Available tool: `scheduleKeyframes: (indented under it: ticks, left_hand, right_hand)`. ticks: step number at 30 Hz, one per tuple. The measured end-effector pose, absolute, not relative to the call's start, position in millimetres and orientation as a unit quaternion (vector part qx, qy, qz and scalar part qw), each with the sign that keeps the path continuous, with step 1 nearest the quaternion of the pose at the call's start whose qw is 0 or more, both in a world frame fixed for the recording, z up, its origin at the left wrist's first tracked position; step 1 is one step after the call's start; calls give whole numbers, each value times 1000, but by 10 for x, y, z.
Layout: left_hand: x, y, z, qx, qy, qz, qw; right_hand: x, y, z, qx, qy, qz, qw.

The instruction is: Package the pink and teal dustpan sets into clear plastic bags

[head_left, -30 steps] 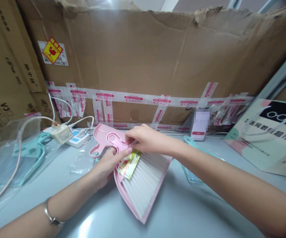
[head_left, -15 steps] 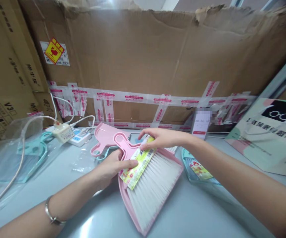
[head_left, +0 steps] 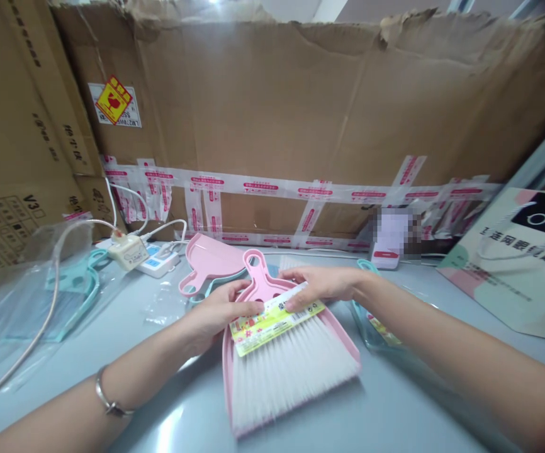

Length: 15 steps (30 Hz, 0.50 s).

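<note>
A pink dustpan [head_left: 343, 343] lies on the grey table with a white-bristled brush [head_left: 291, 371] resting in it, its pink handle [head_left: 260, 286] pointing away from me. A yellow-green paper label [head_left: 275, 319] runs across the top of the bristles. My left hand [head_left: 218, 311] grips the brush at the left of the handle, thumb on the label's left end. My right hand [head_left: 322, 284] presses its fingers down on the label's right end. Both hands are closed on the set.
A second pink dustpan [head_left: 209, 261] lies behind. A teal dustpan set in clear wrap [head_left: 65, 292] sits at left, another teal one [head_left: 376, 324] under my right forearm. A power strip [head_left: 152, 261], cables, a paper bag [head_left: 513, 264] and a cardboard wall [head_left: 301, 126] surround the table.
The brush and dustpan turned clockwise, so the bristles now point toward me and the handle away. My right hand slid onto the label's right end.
</note>
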<state>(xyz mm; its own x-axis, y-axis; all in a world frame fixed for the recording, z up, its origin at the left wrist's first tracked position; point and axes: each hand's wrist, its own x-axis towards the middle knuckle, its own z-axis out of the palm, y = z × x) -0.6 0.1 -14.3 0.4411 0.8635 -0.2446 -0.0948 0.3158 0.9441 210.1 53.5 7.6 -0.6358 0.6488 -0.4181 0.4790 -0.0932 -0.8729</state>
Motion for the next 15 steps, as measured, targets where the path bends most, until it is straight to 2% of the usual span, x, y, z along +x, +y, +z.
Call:
scheduleKeyframes:
  ticks: [3, 6, 8, 11, 13, 14, 15]
  left_hand:
    - [1, 19, -150, 498, 431, 351, 666]
    - [-67, 82, -47, 550, 459, 396, 574]
    - [-215, 136, 109, 608, 479, 446, 449]
    - [-601, 174, 408, 658, 539, 508, 140]
    - [-906, 160, 567, 626, 617, 476, -43]
    - [-1052, 148, 616, 601, 661, 440, -88]
    - [-1188, 136, 643, 595, 696, 392, -88]
  right_hand:
    - [2096, 505, 40, -381, -655, 650, 58]
    - [2120, 459, -13, -351, -616, 696, 112]
    - [2160, 424, -55, -356, -574, 716, 177]
    - [2236, 390, -114, -391, -509, 714, 280]
    - [2278, 382, -140, -404, -473, 709, 334]
    - [2294, 381, -147, -405, -458, 708, 354]
    - [2306, 380, -151, -406, -445, 708, 369]
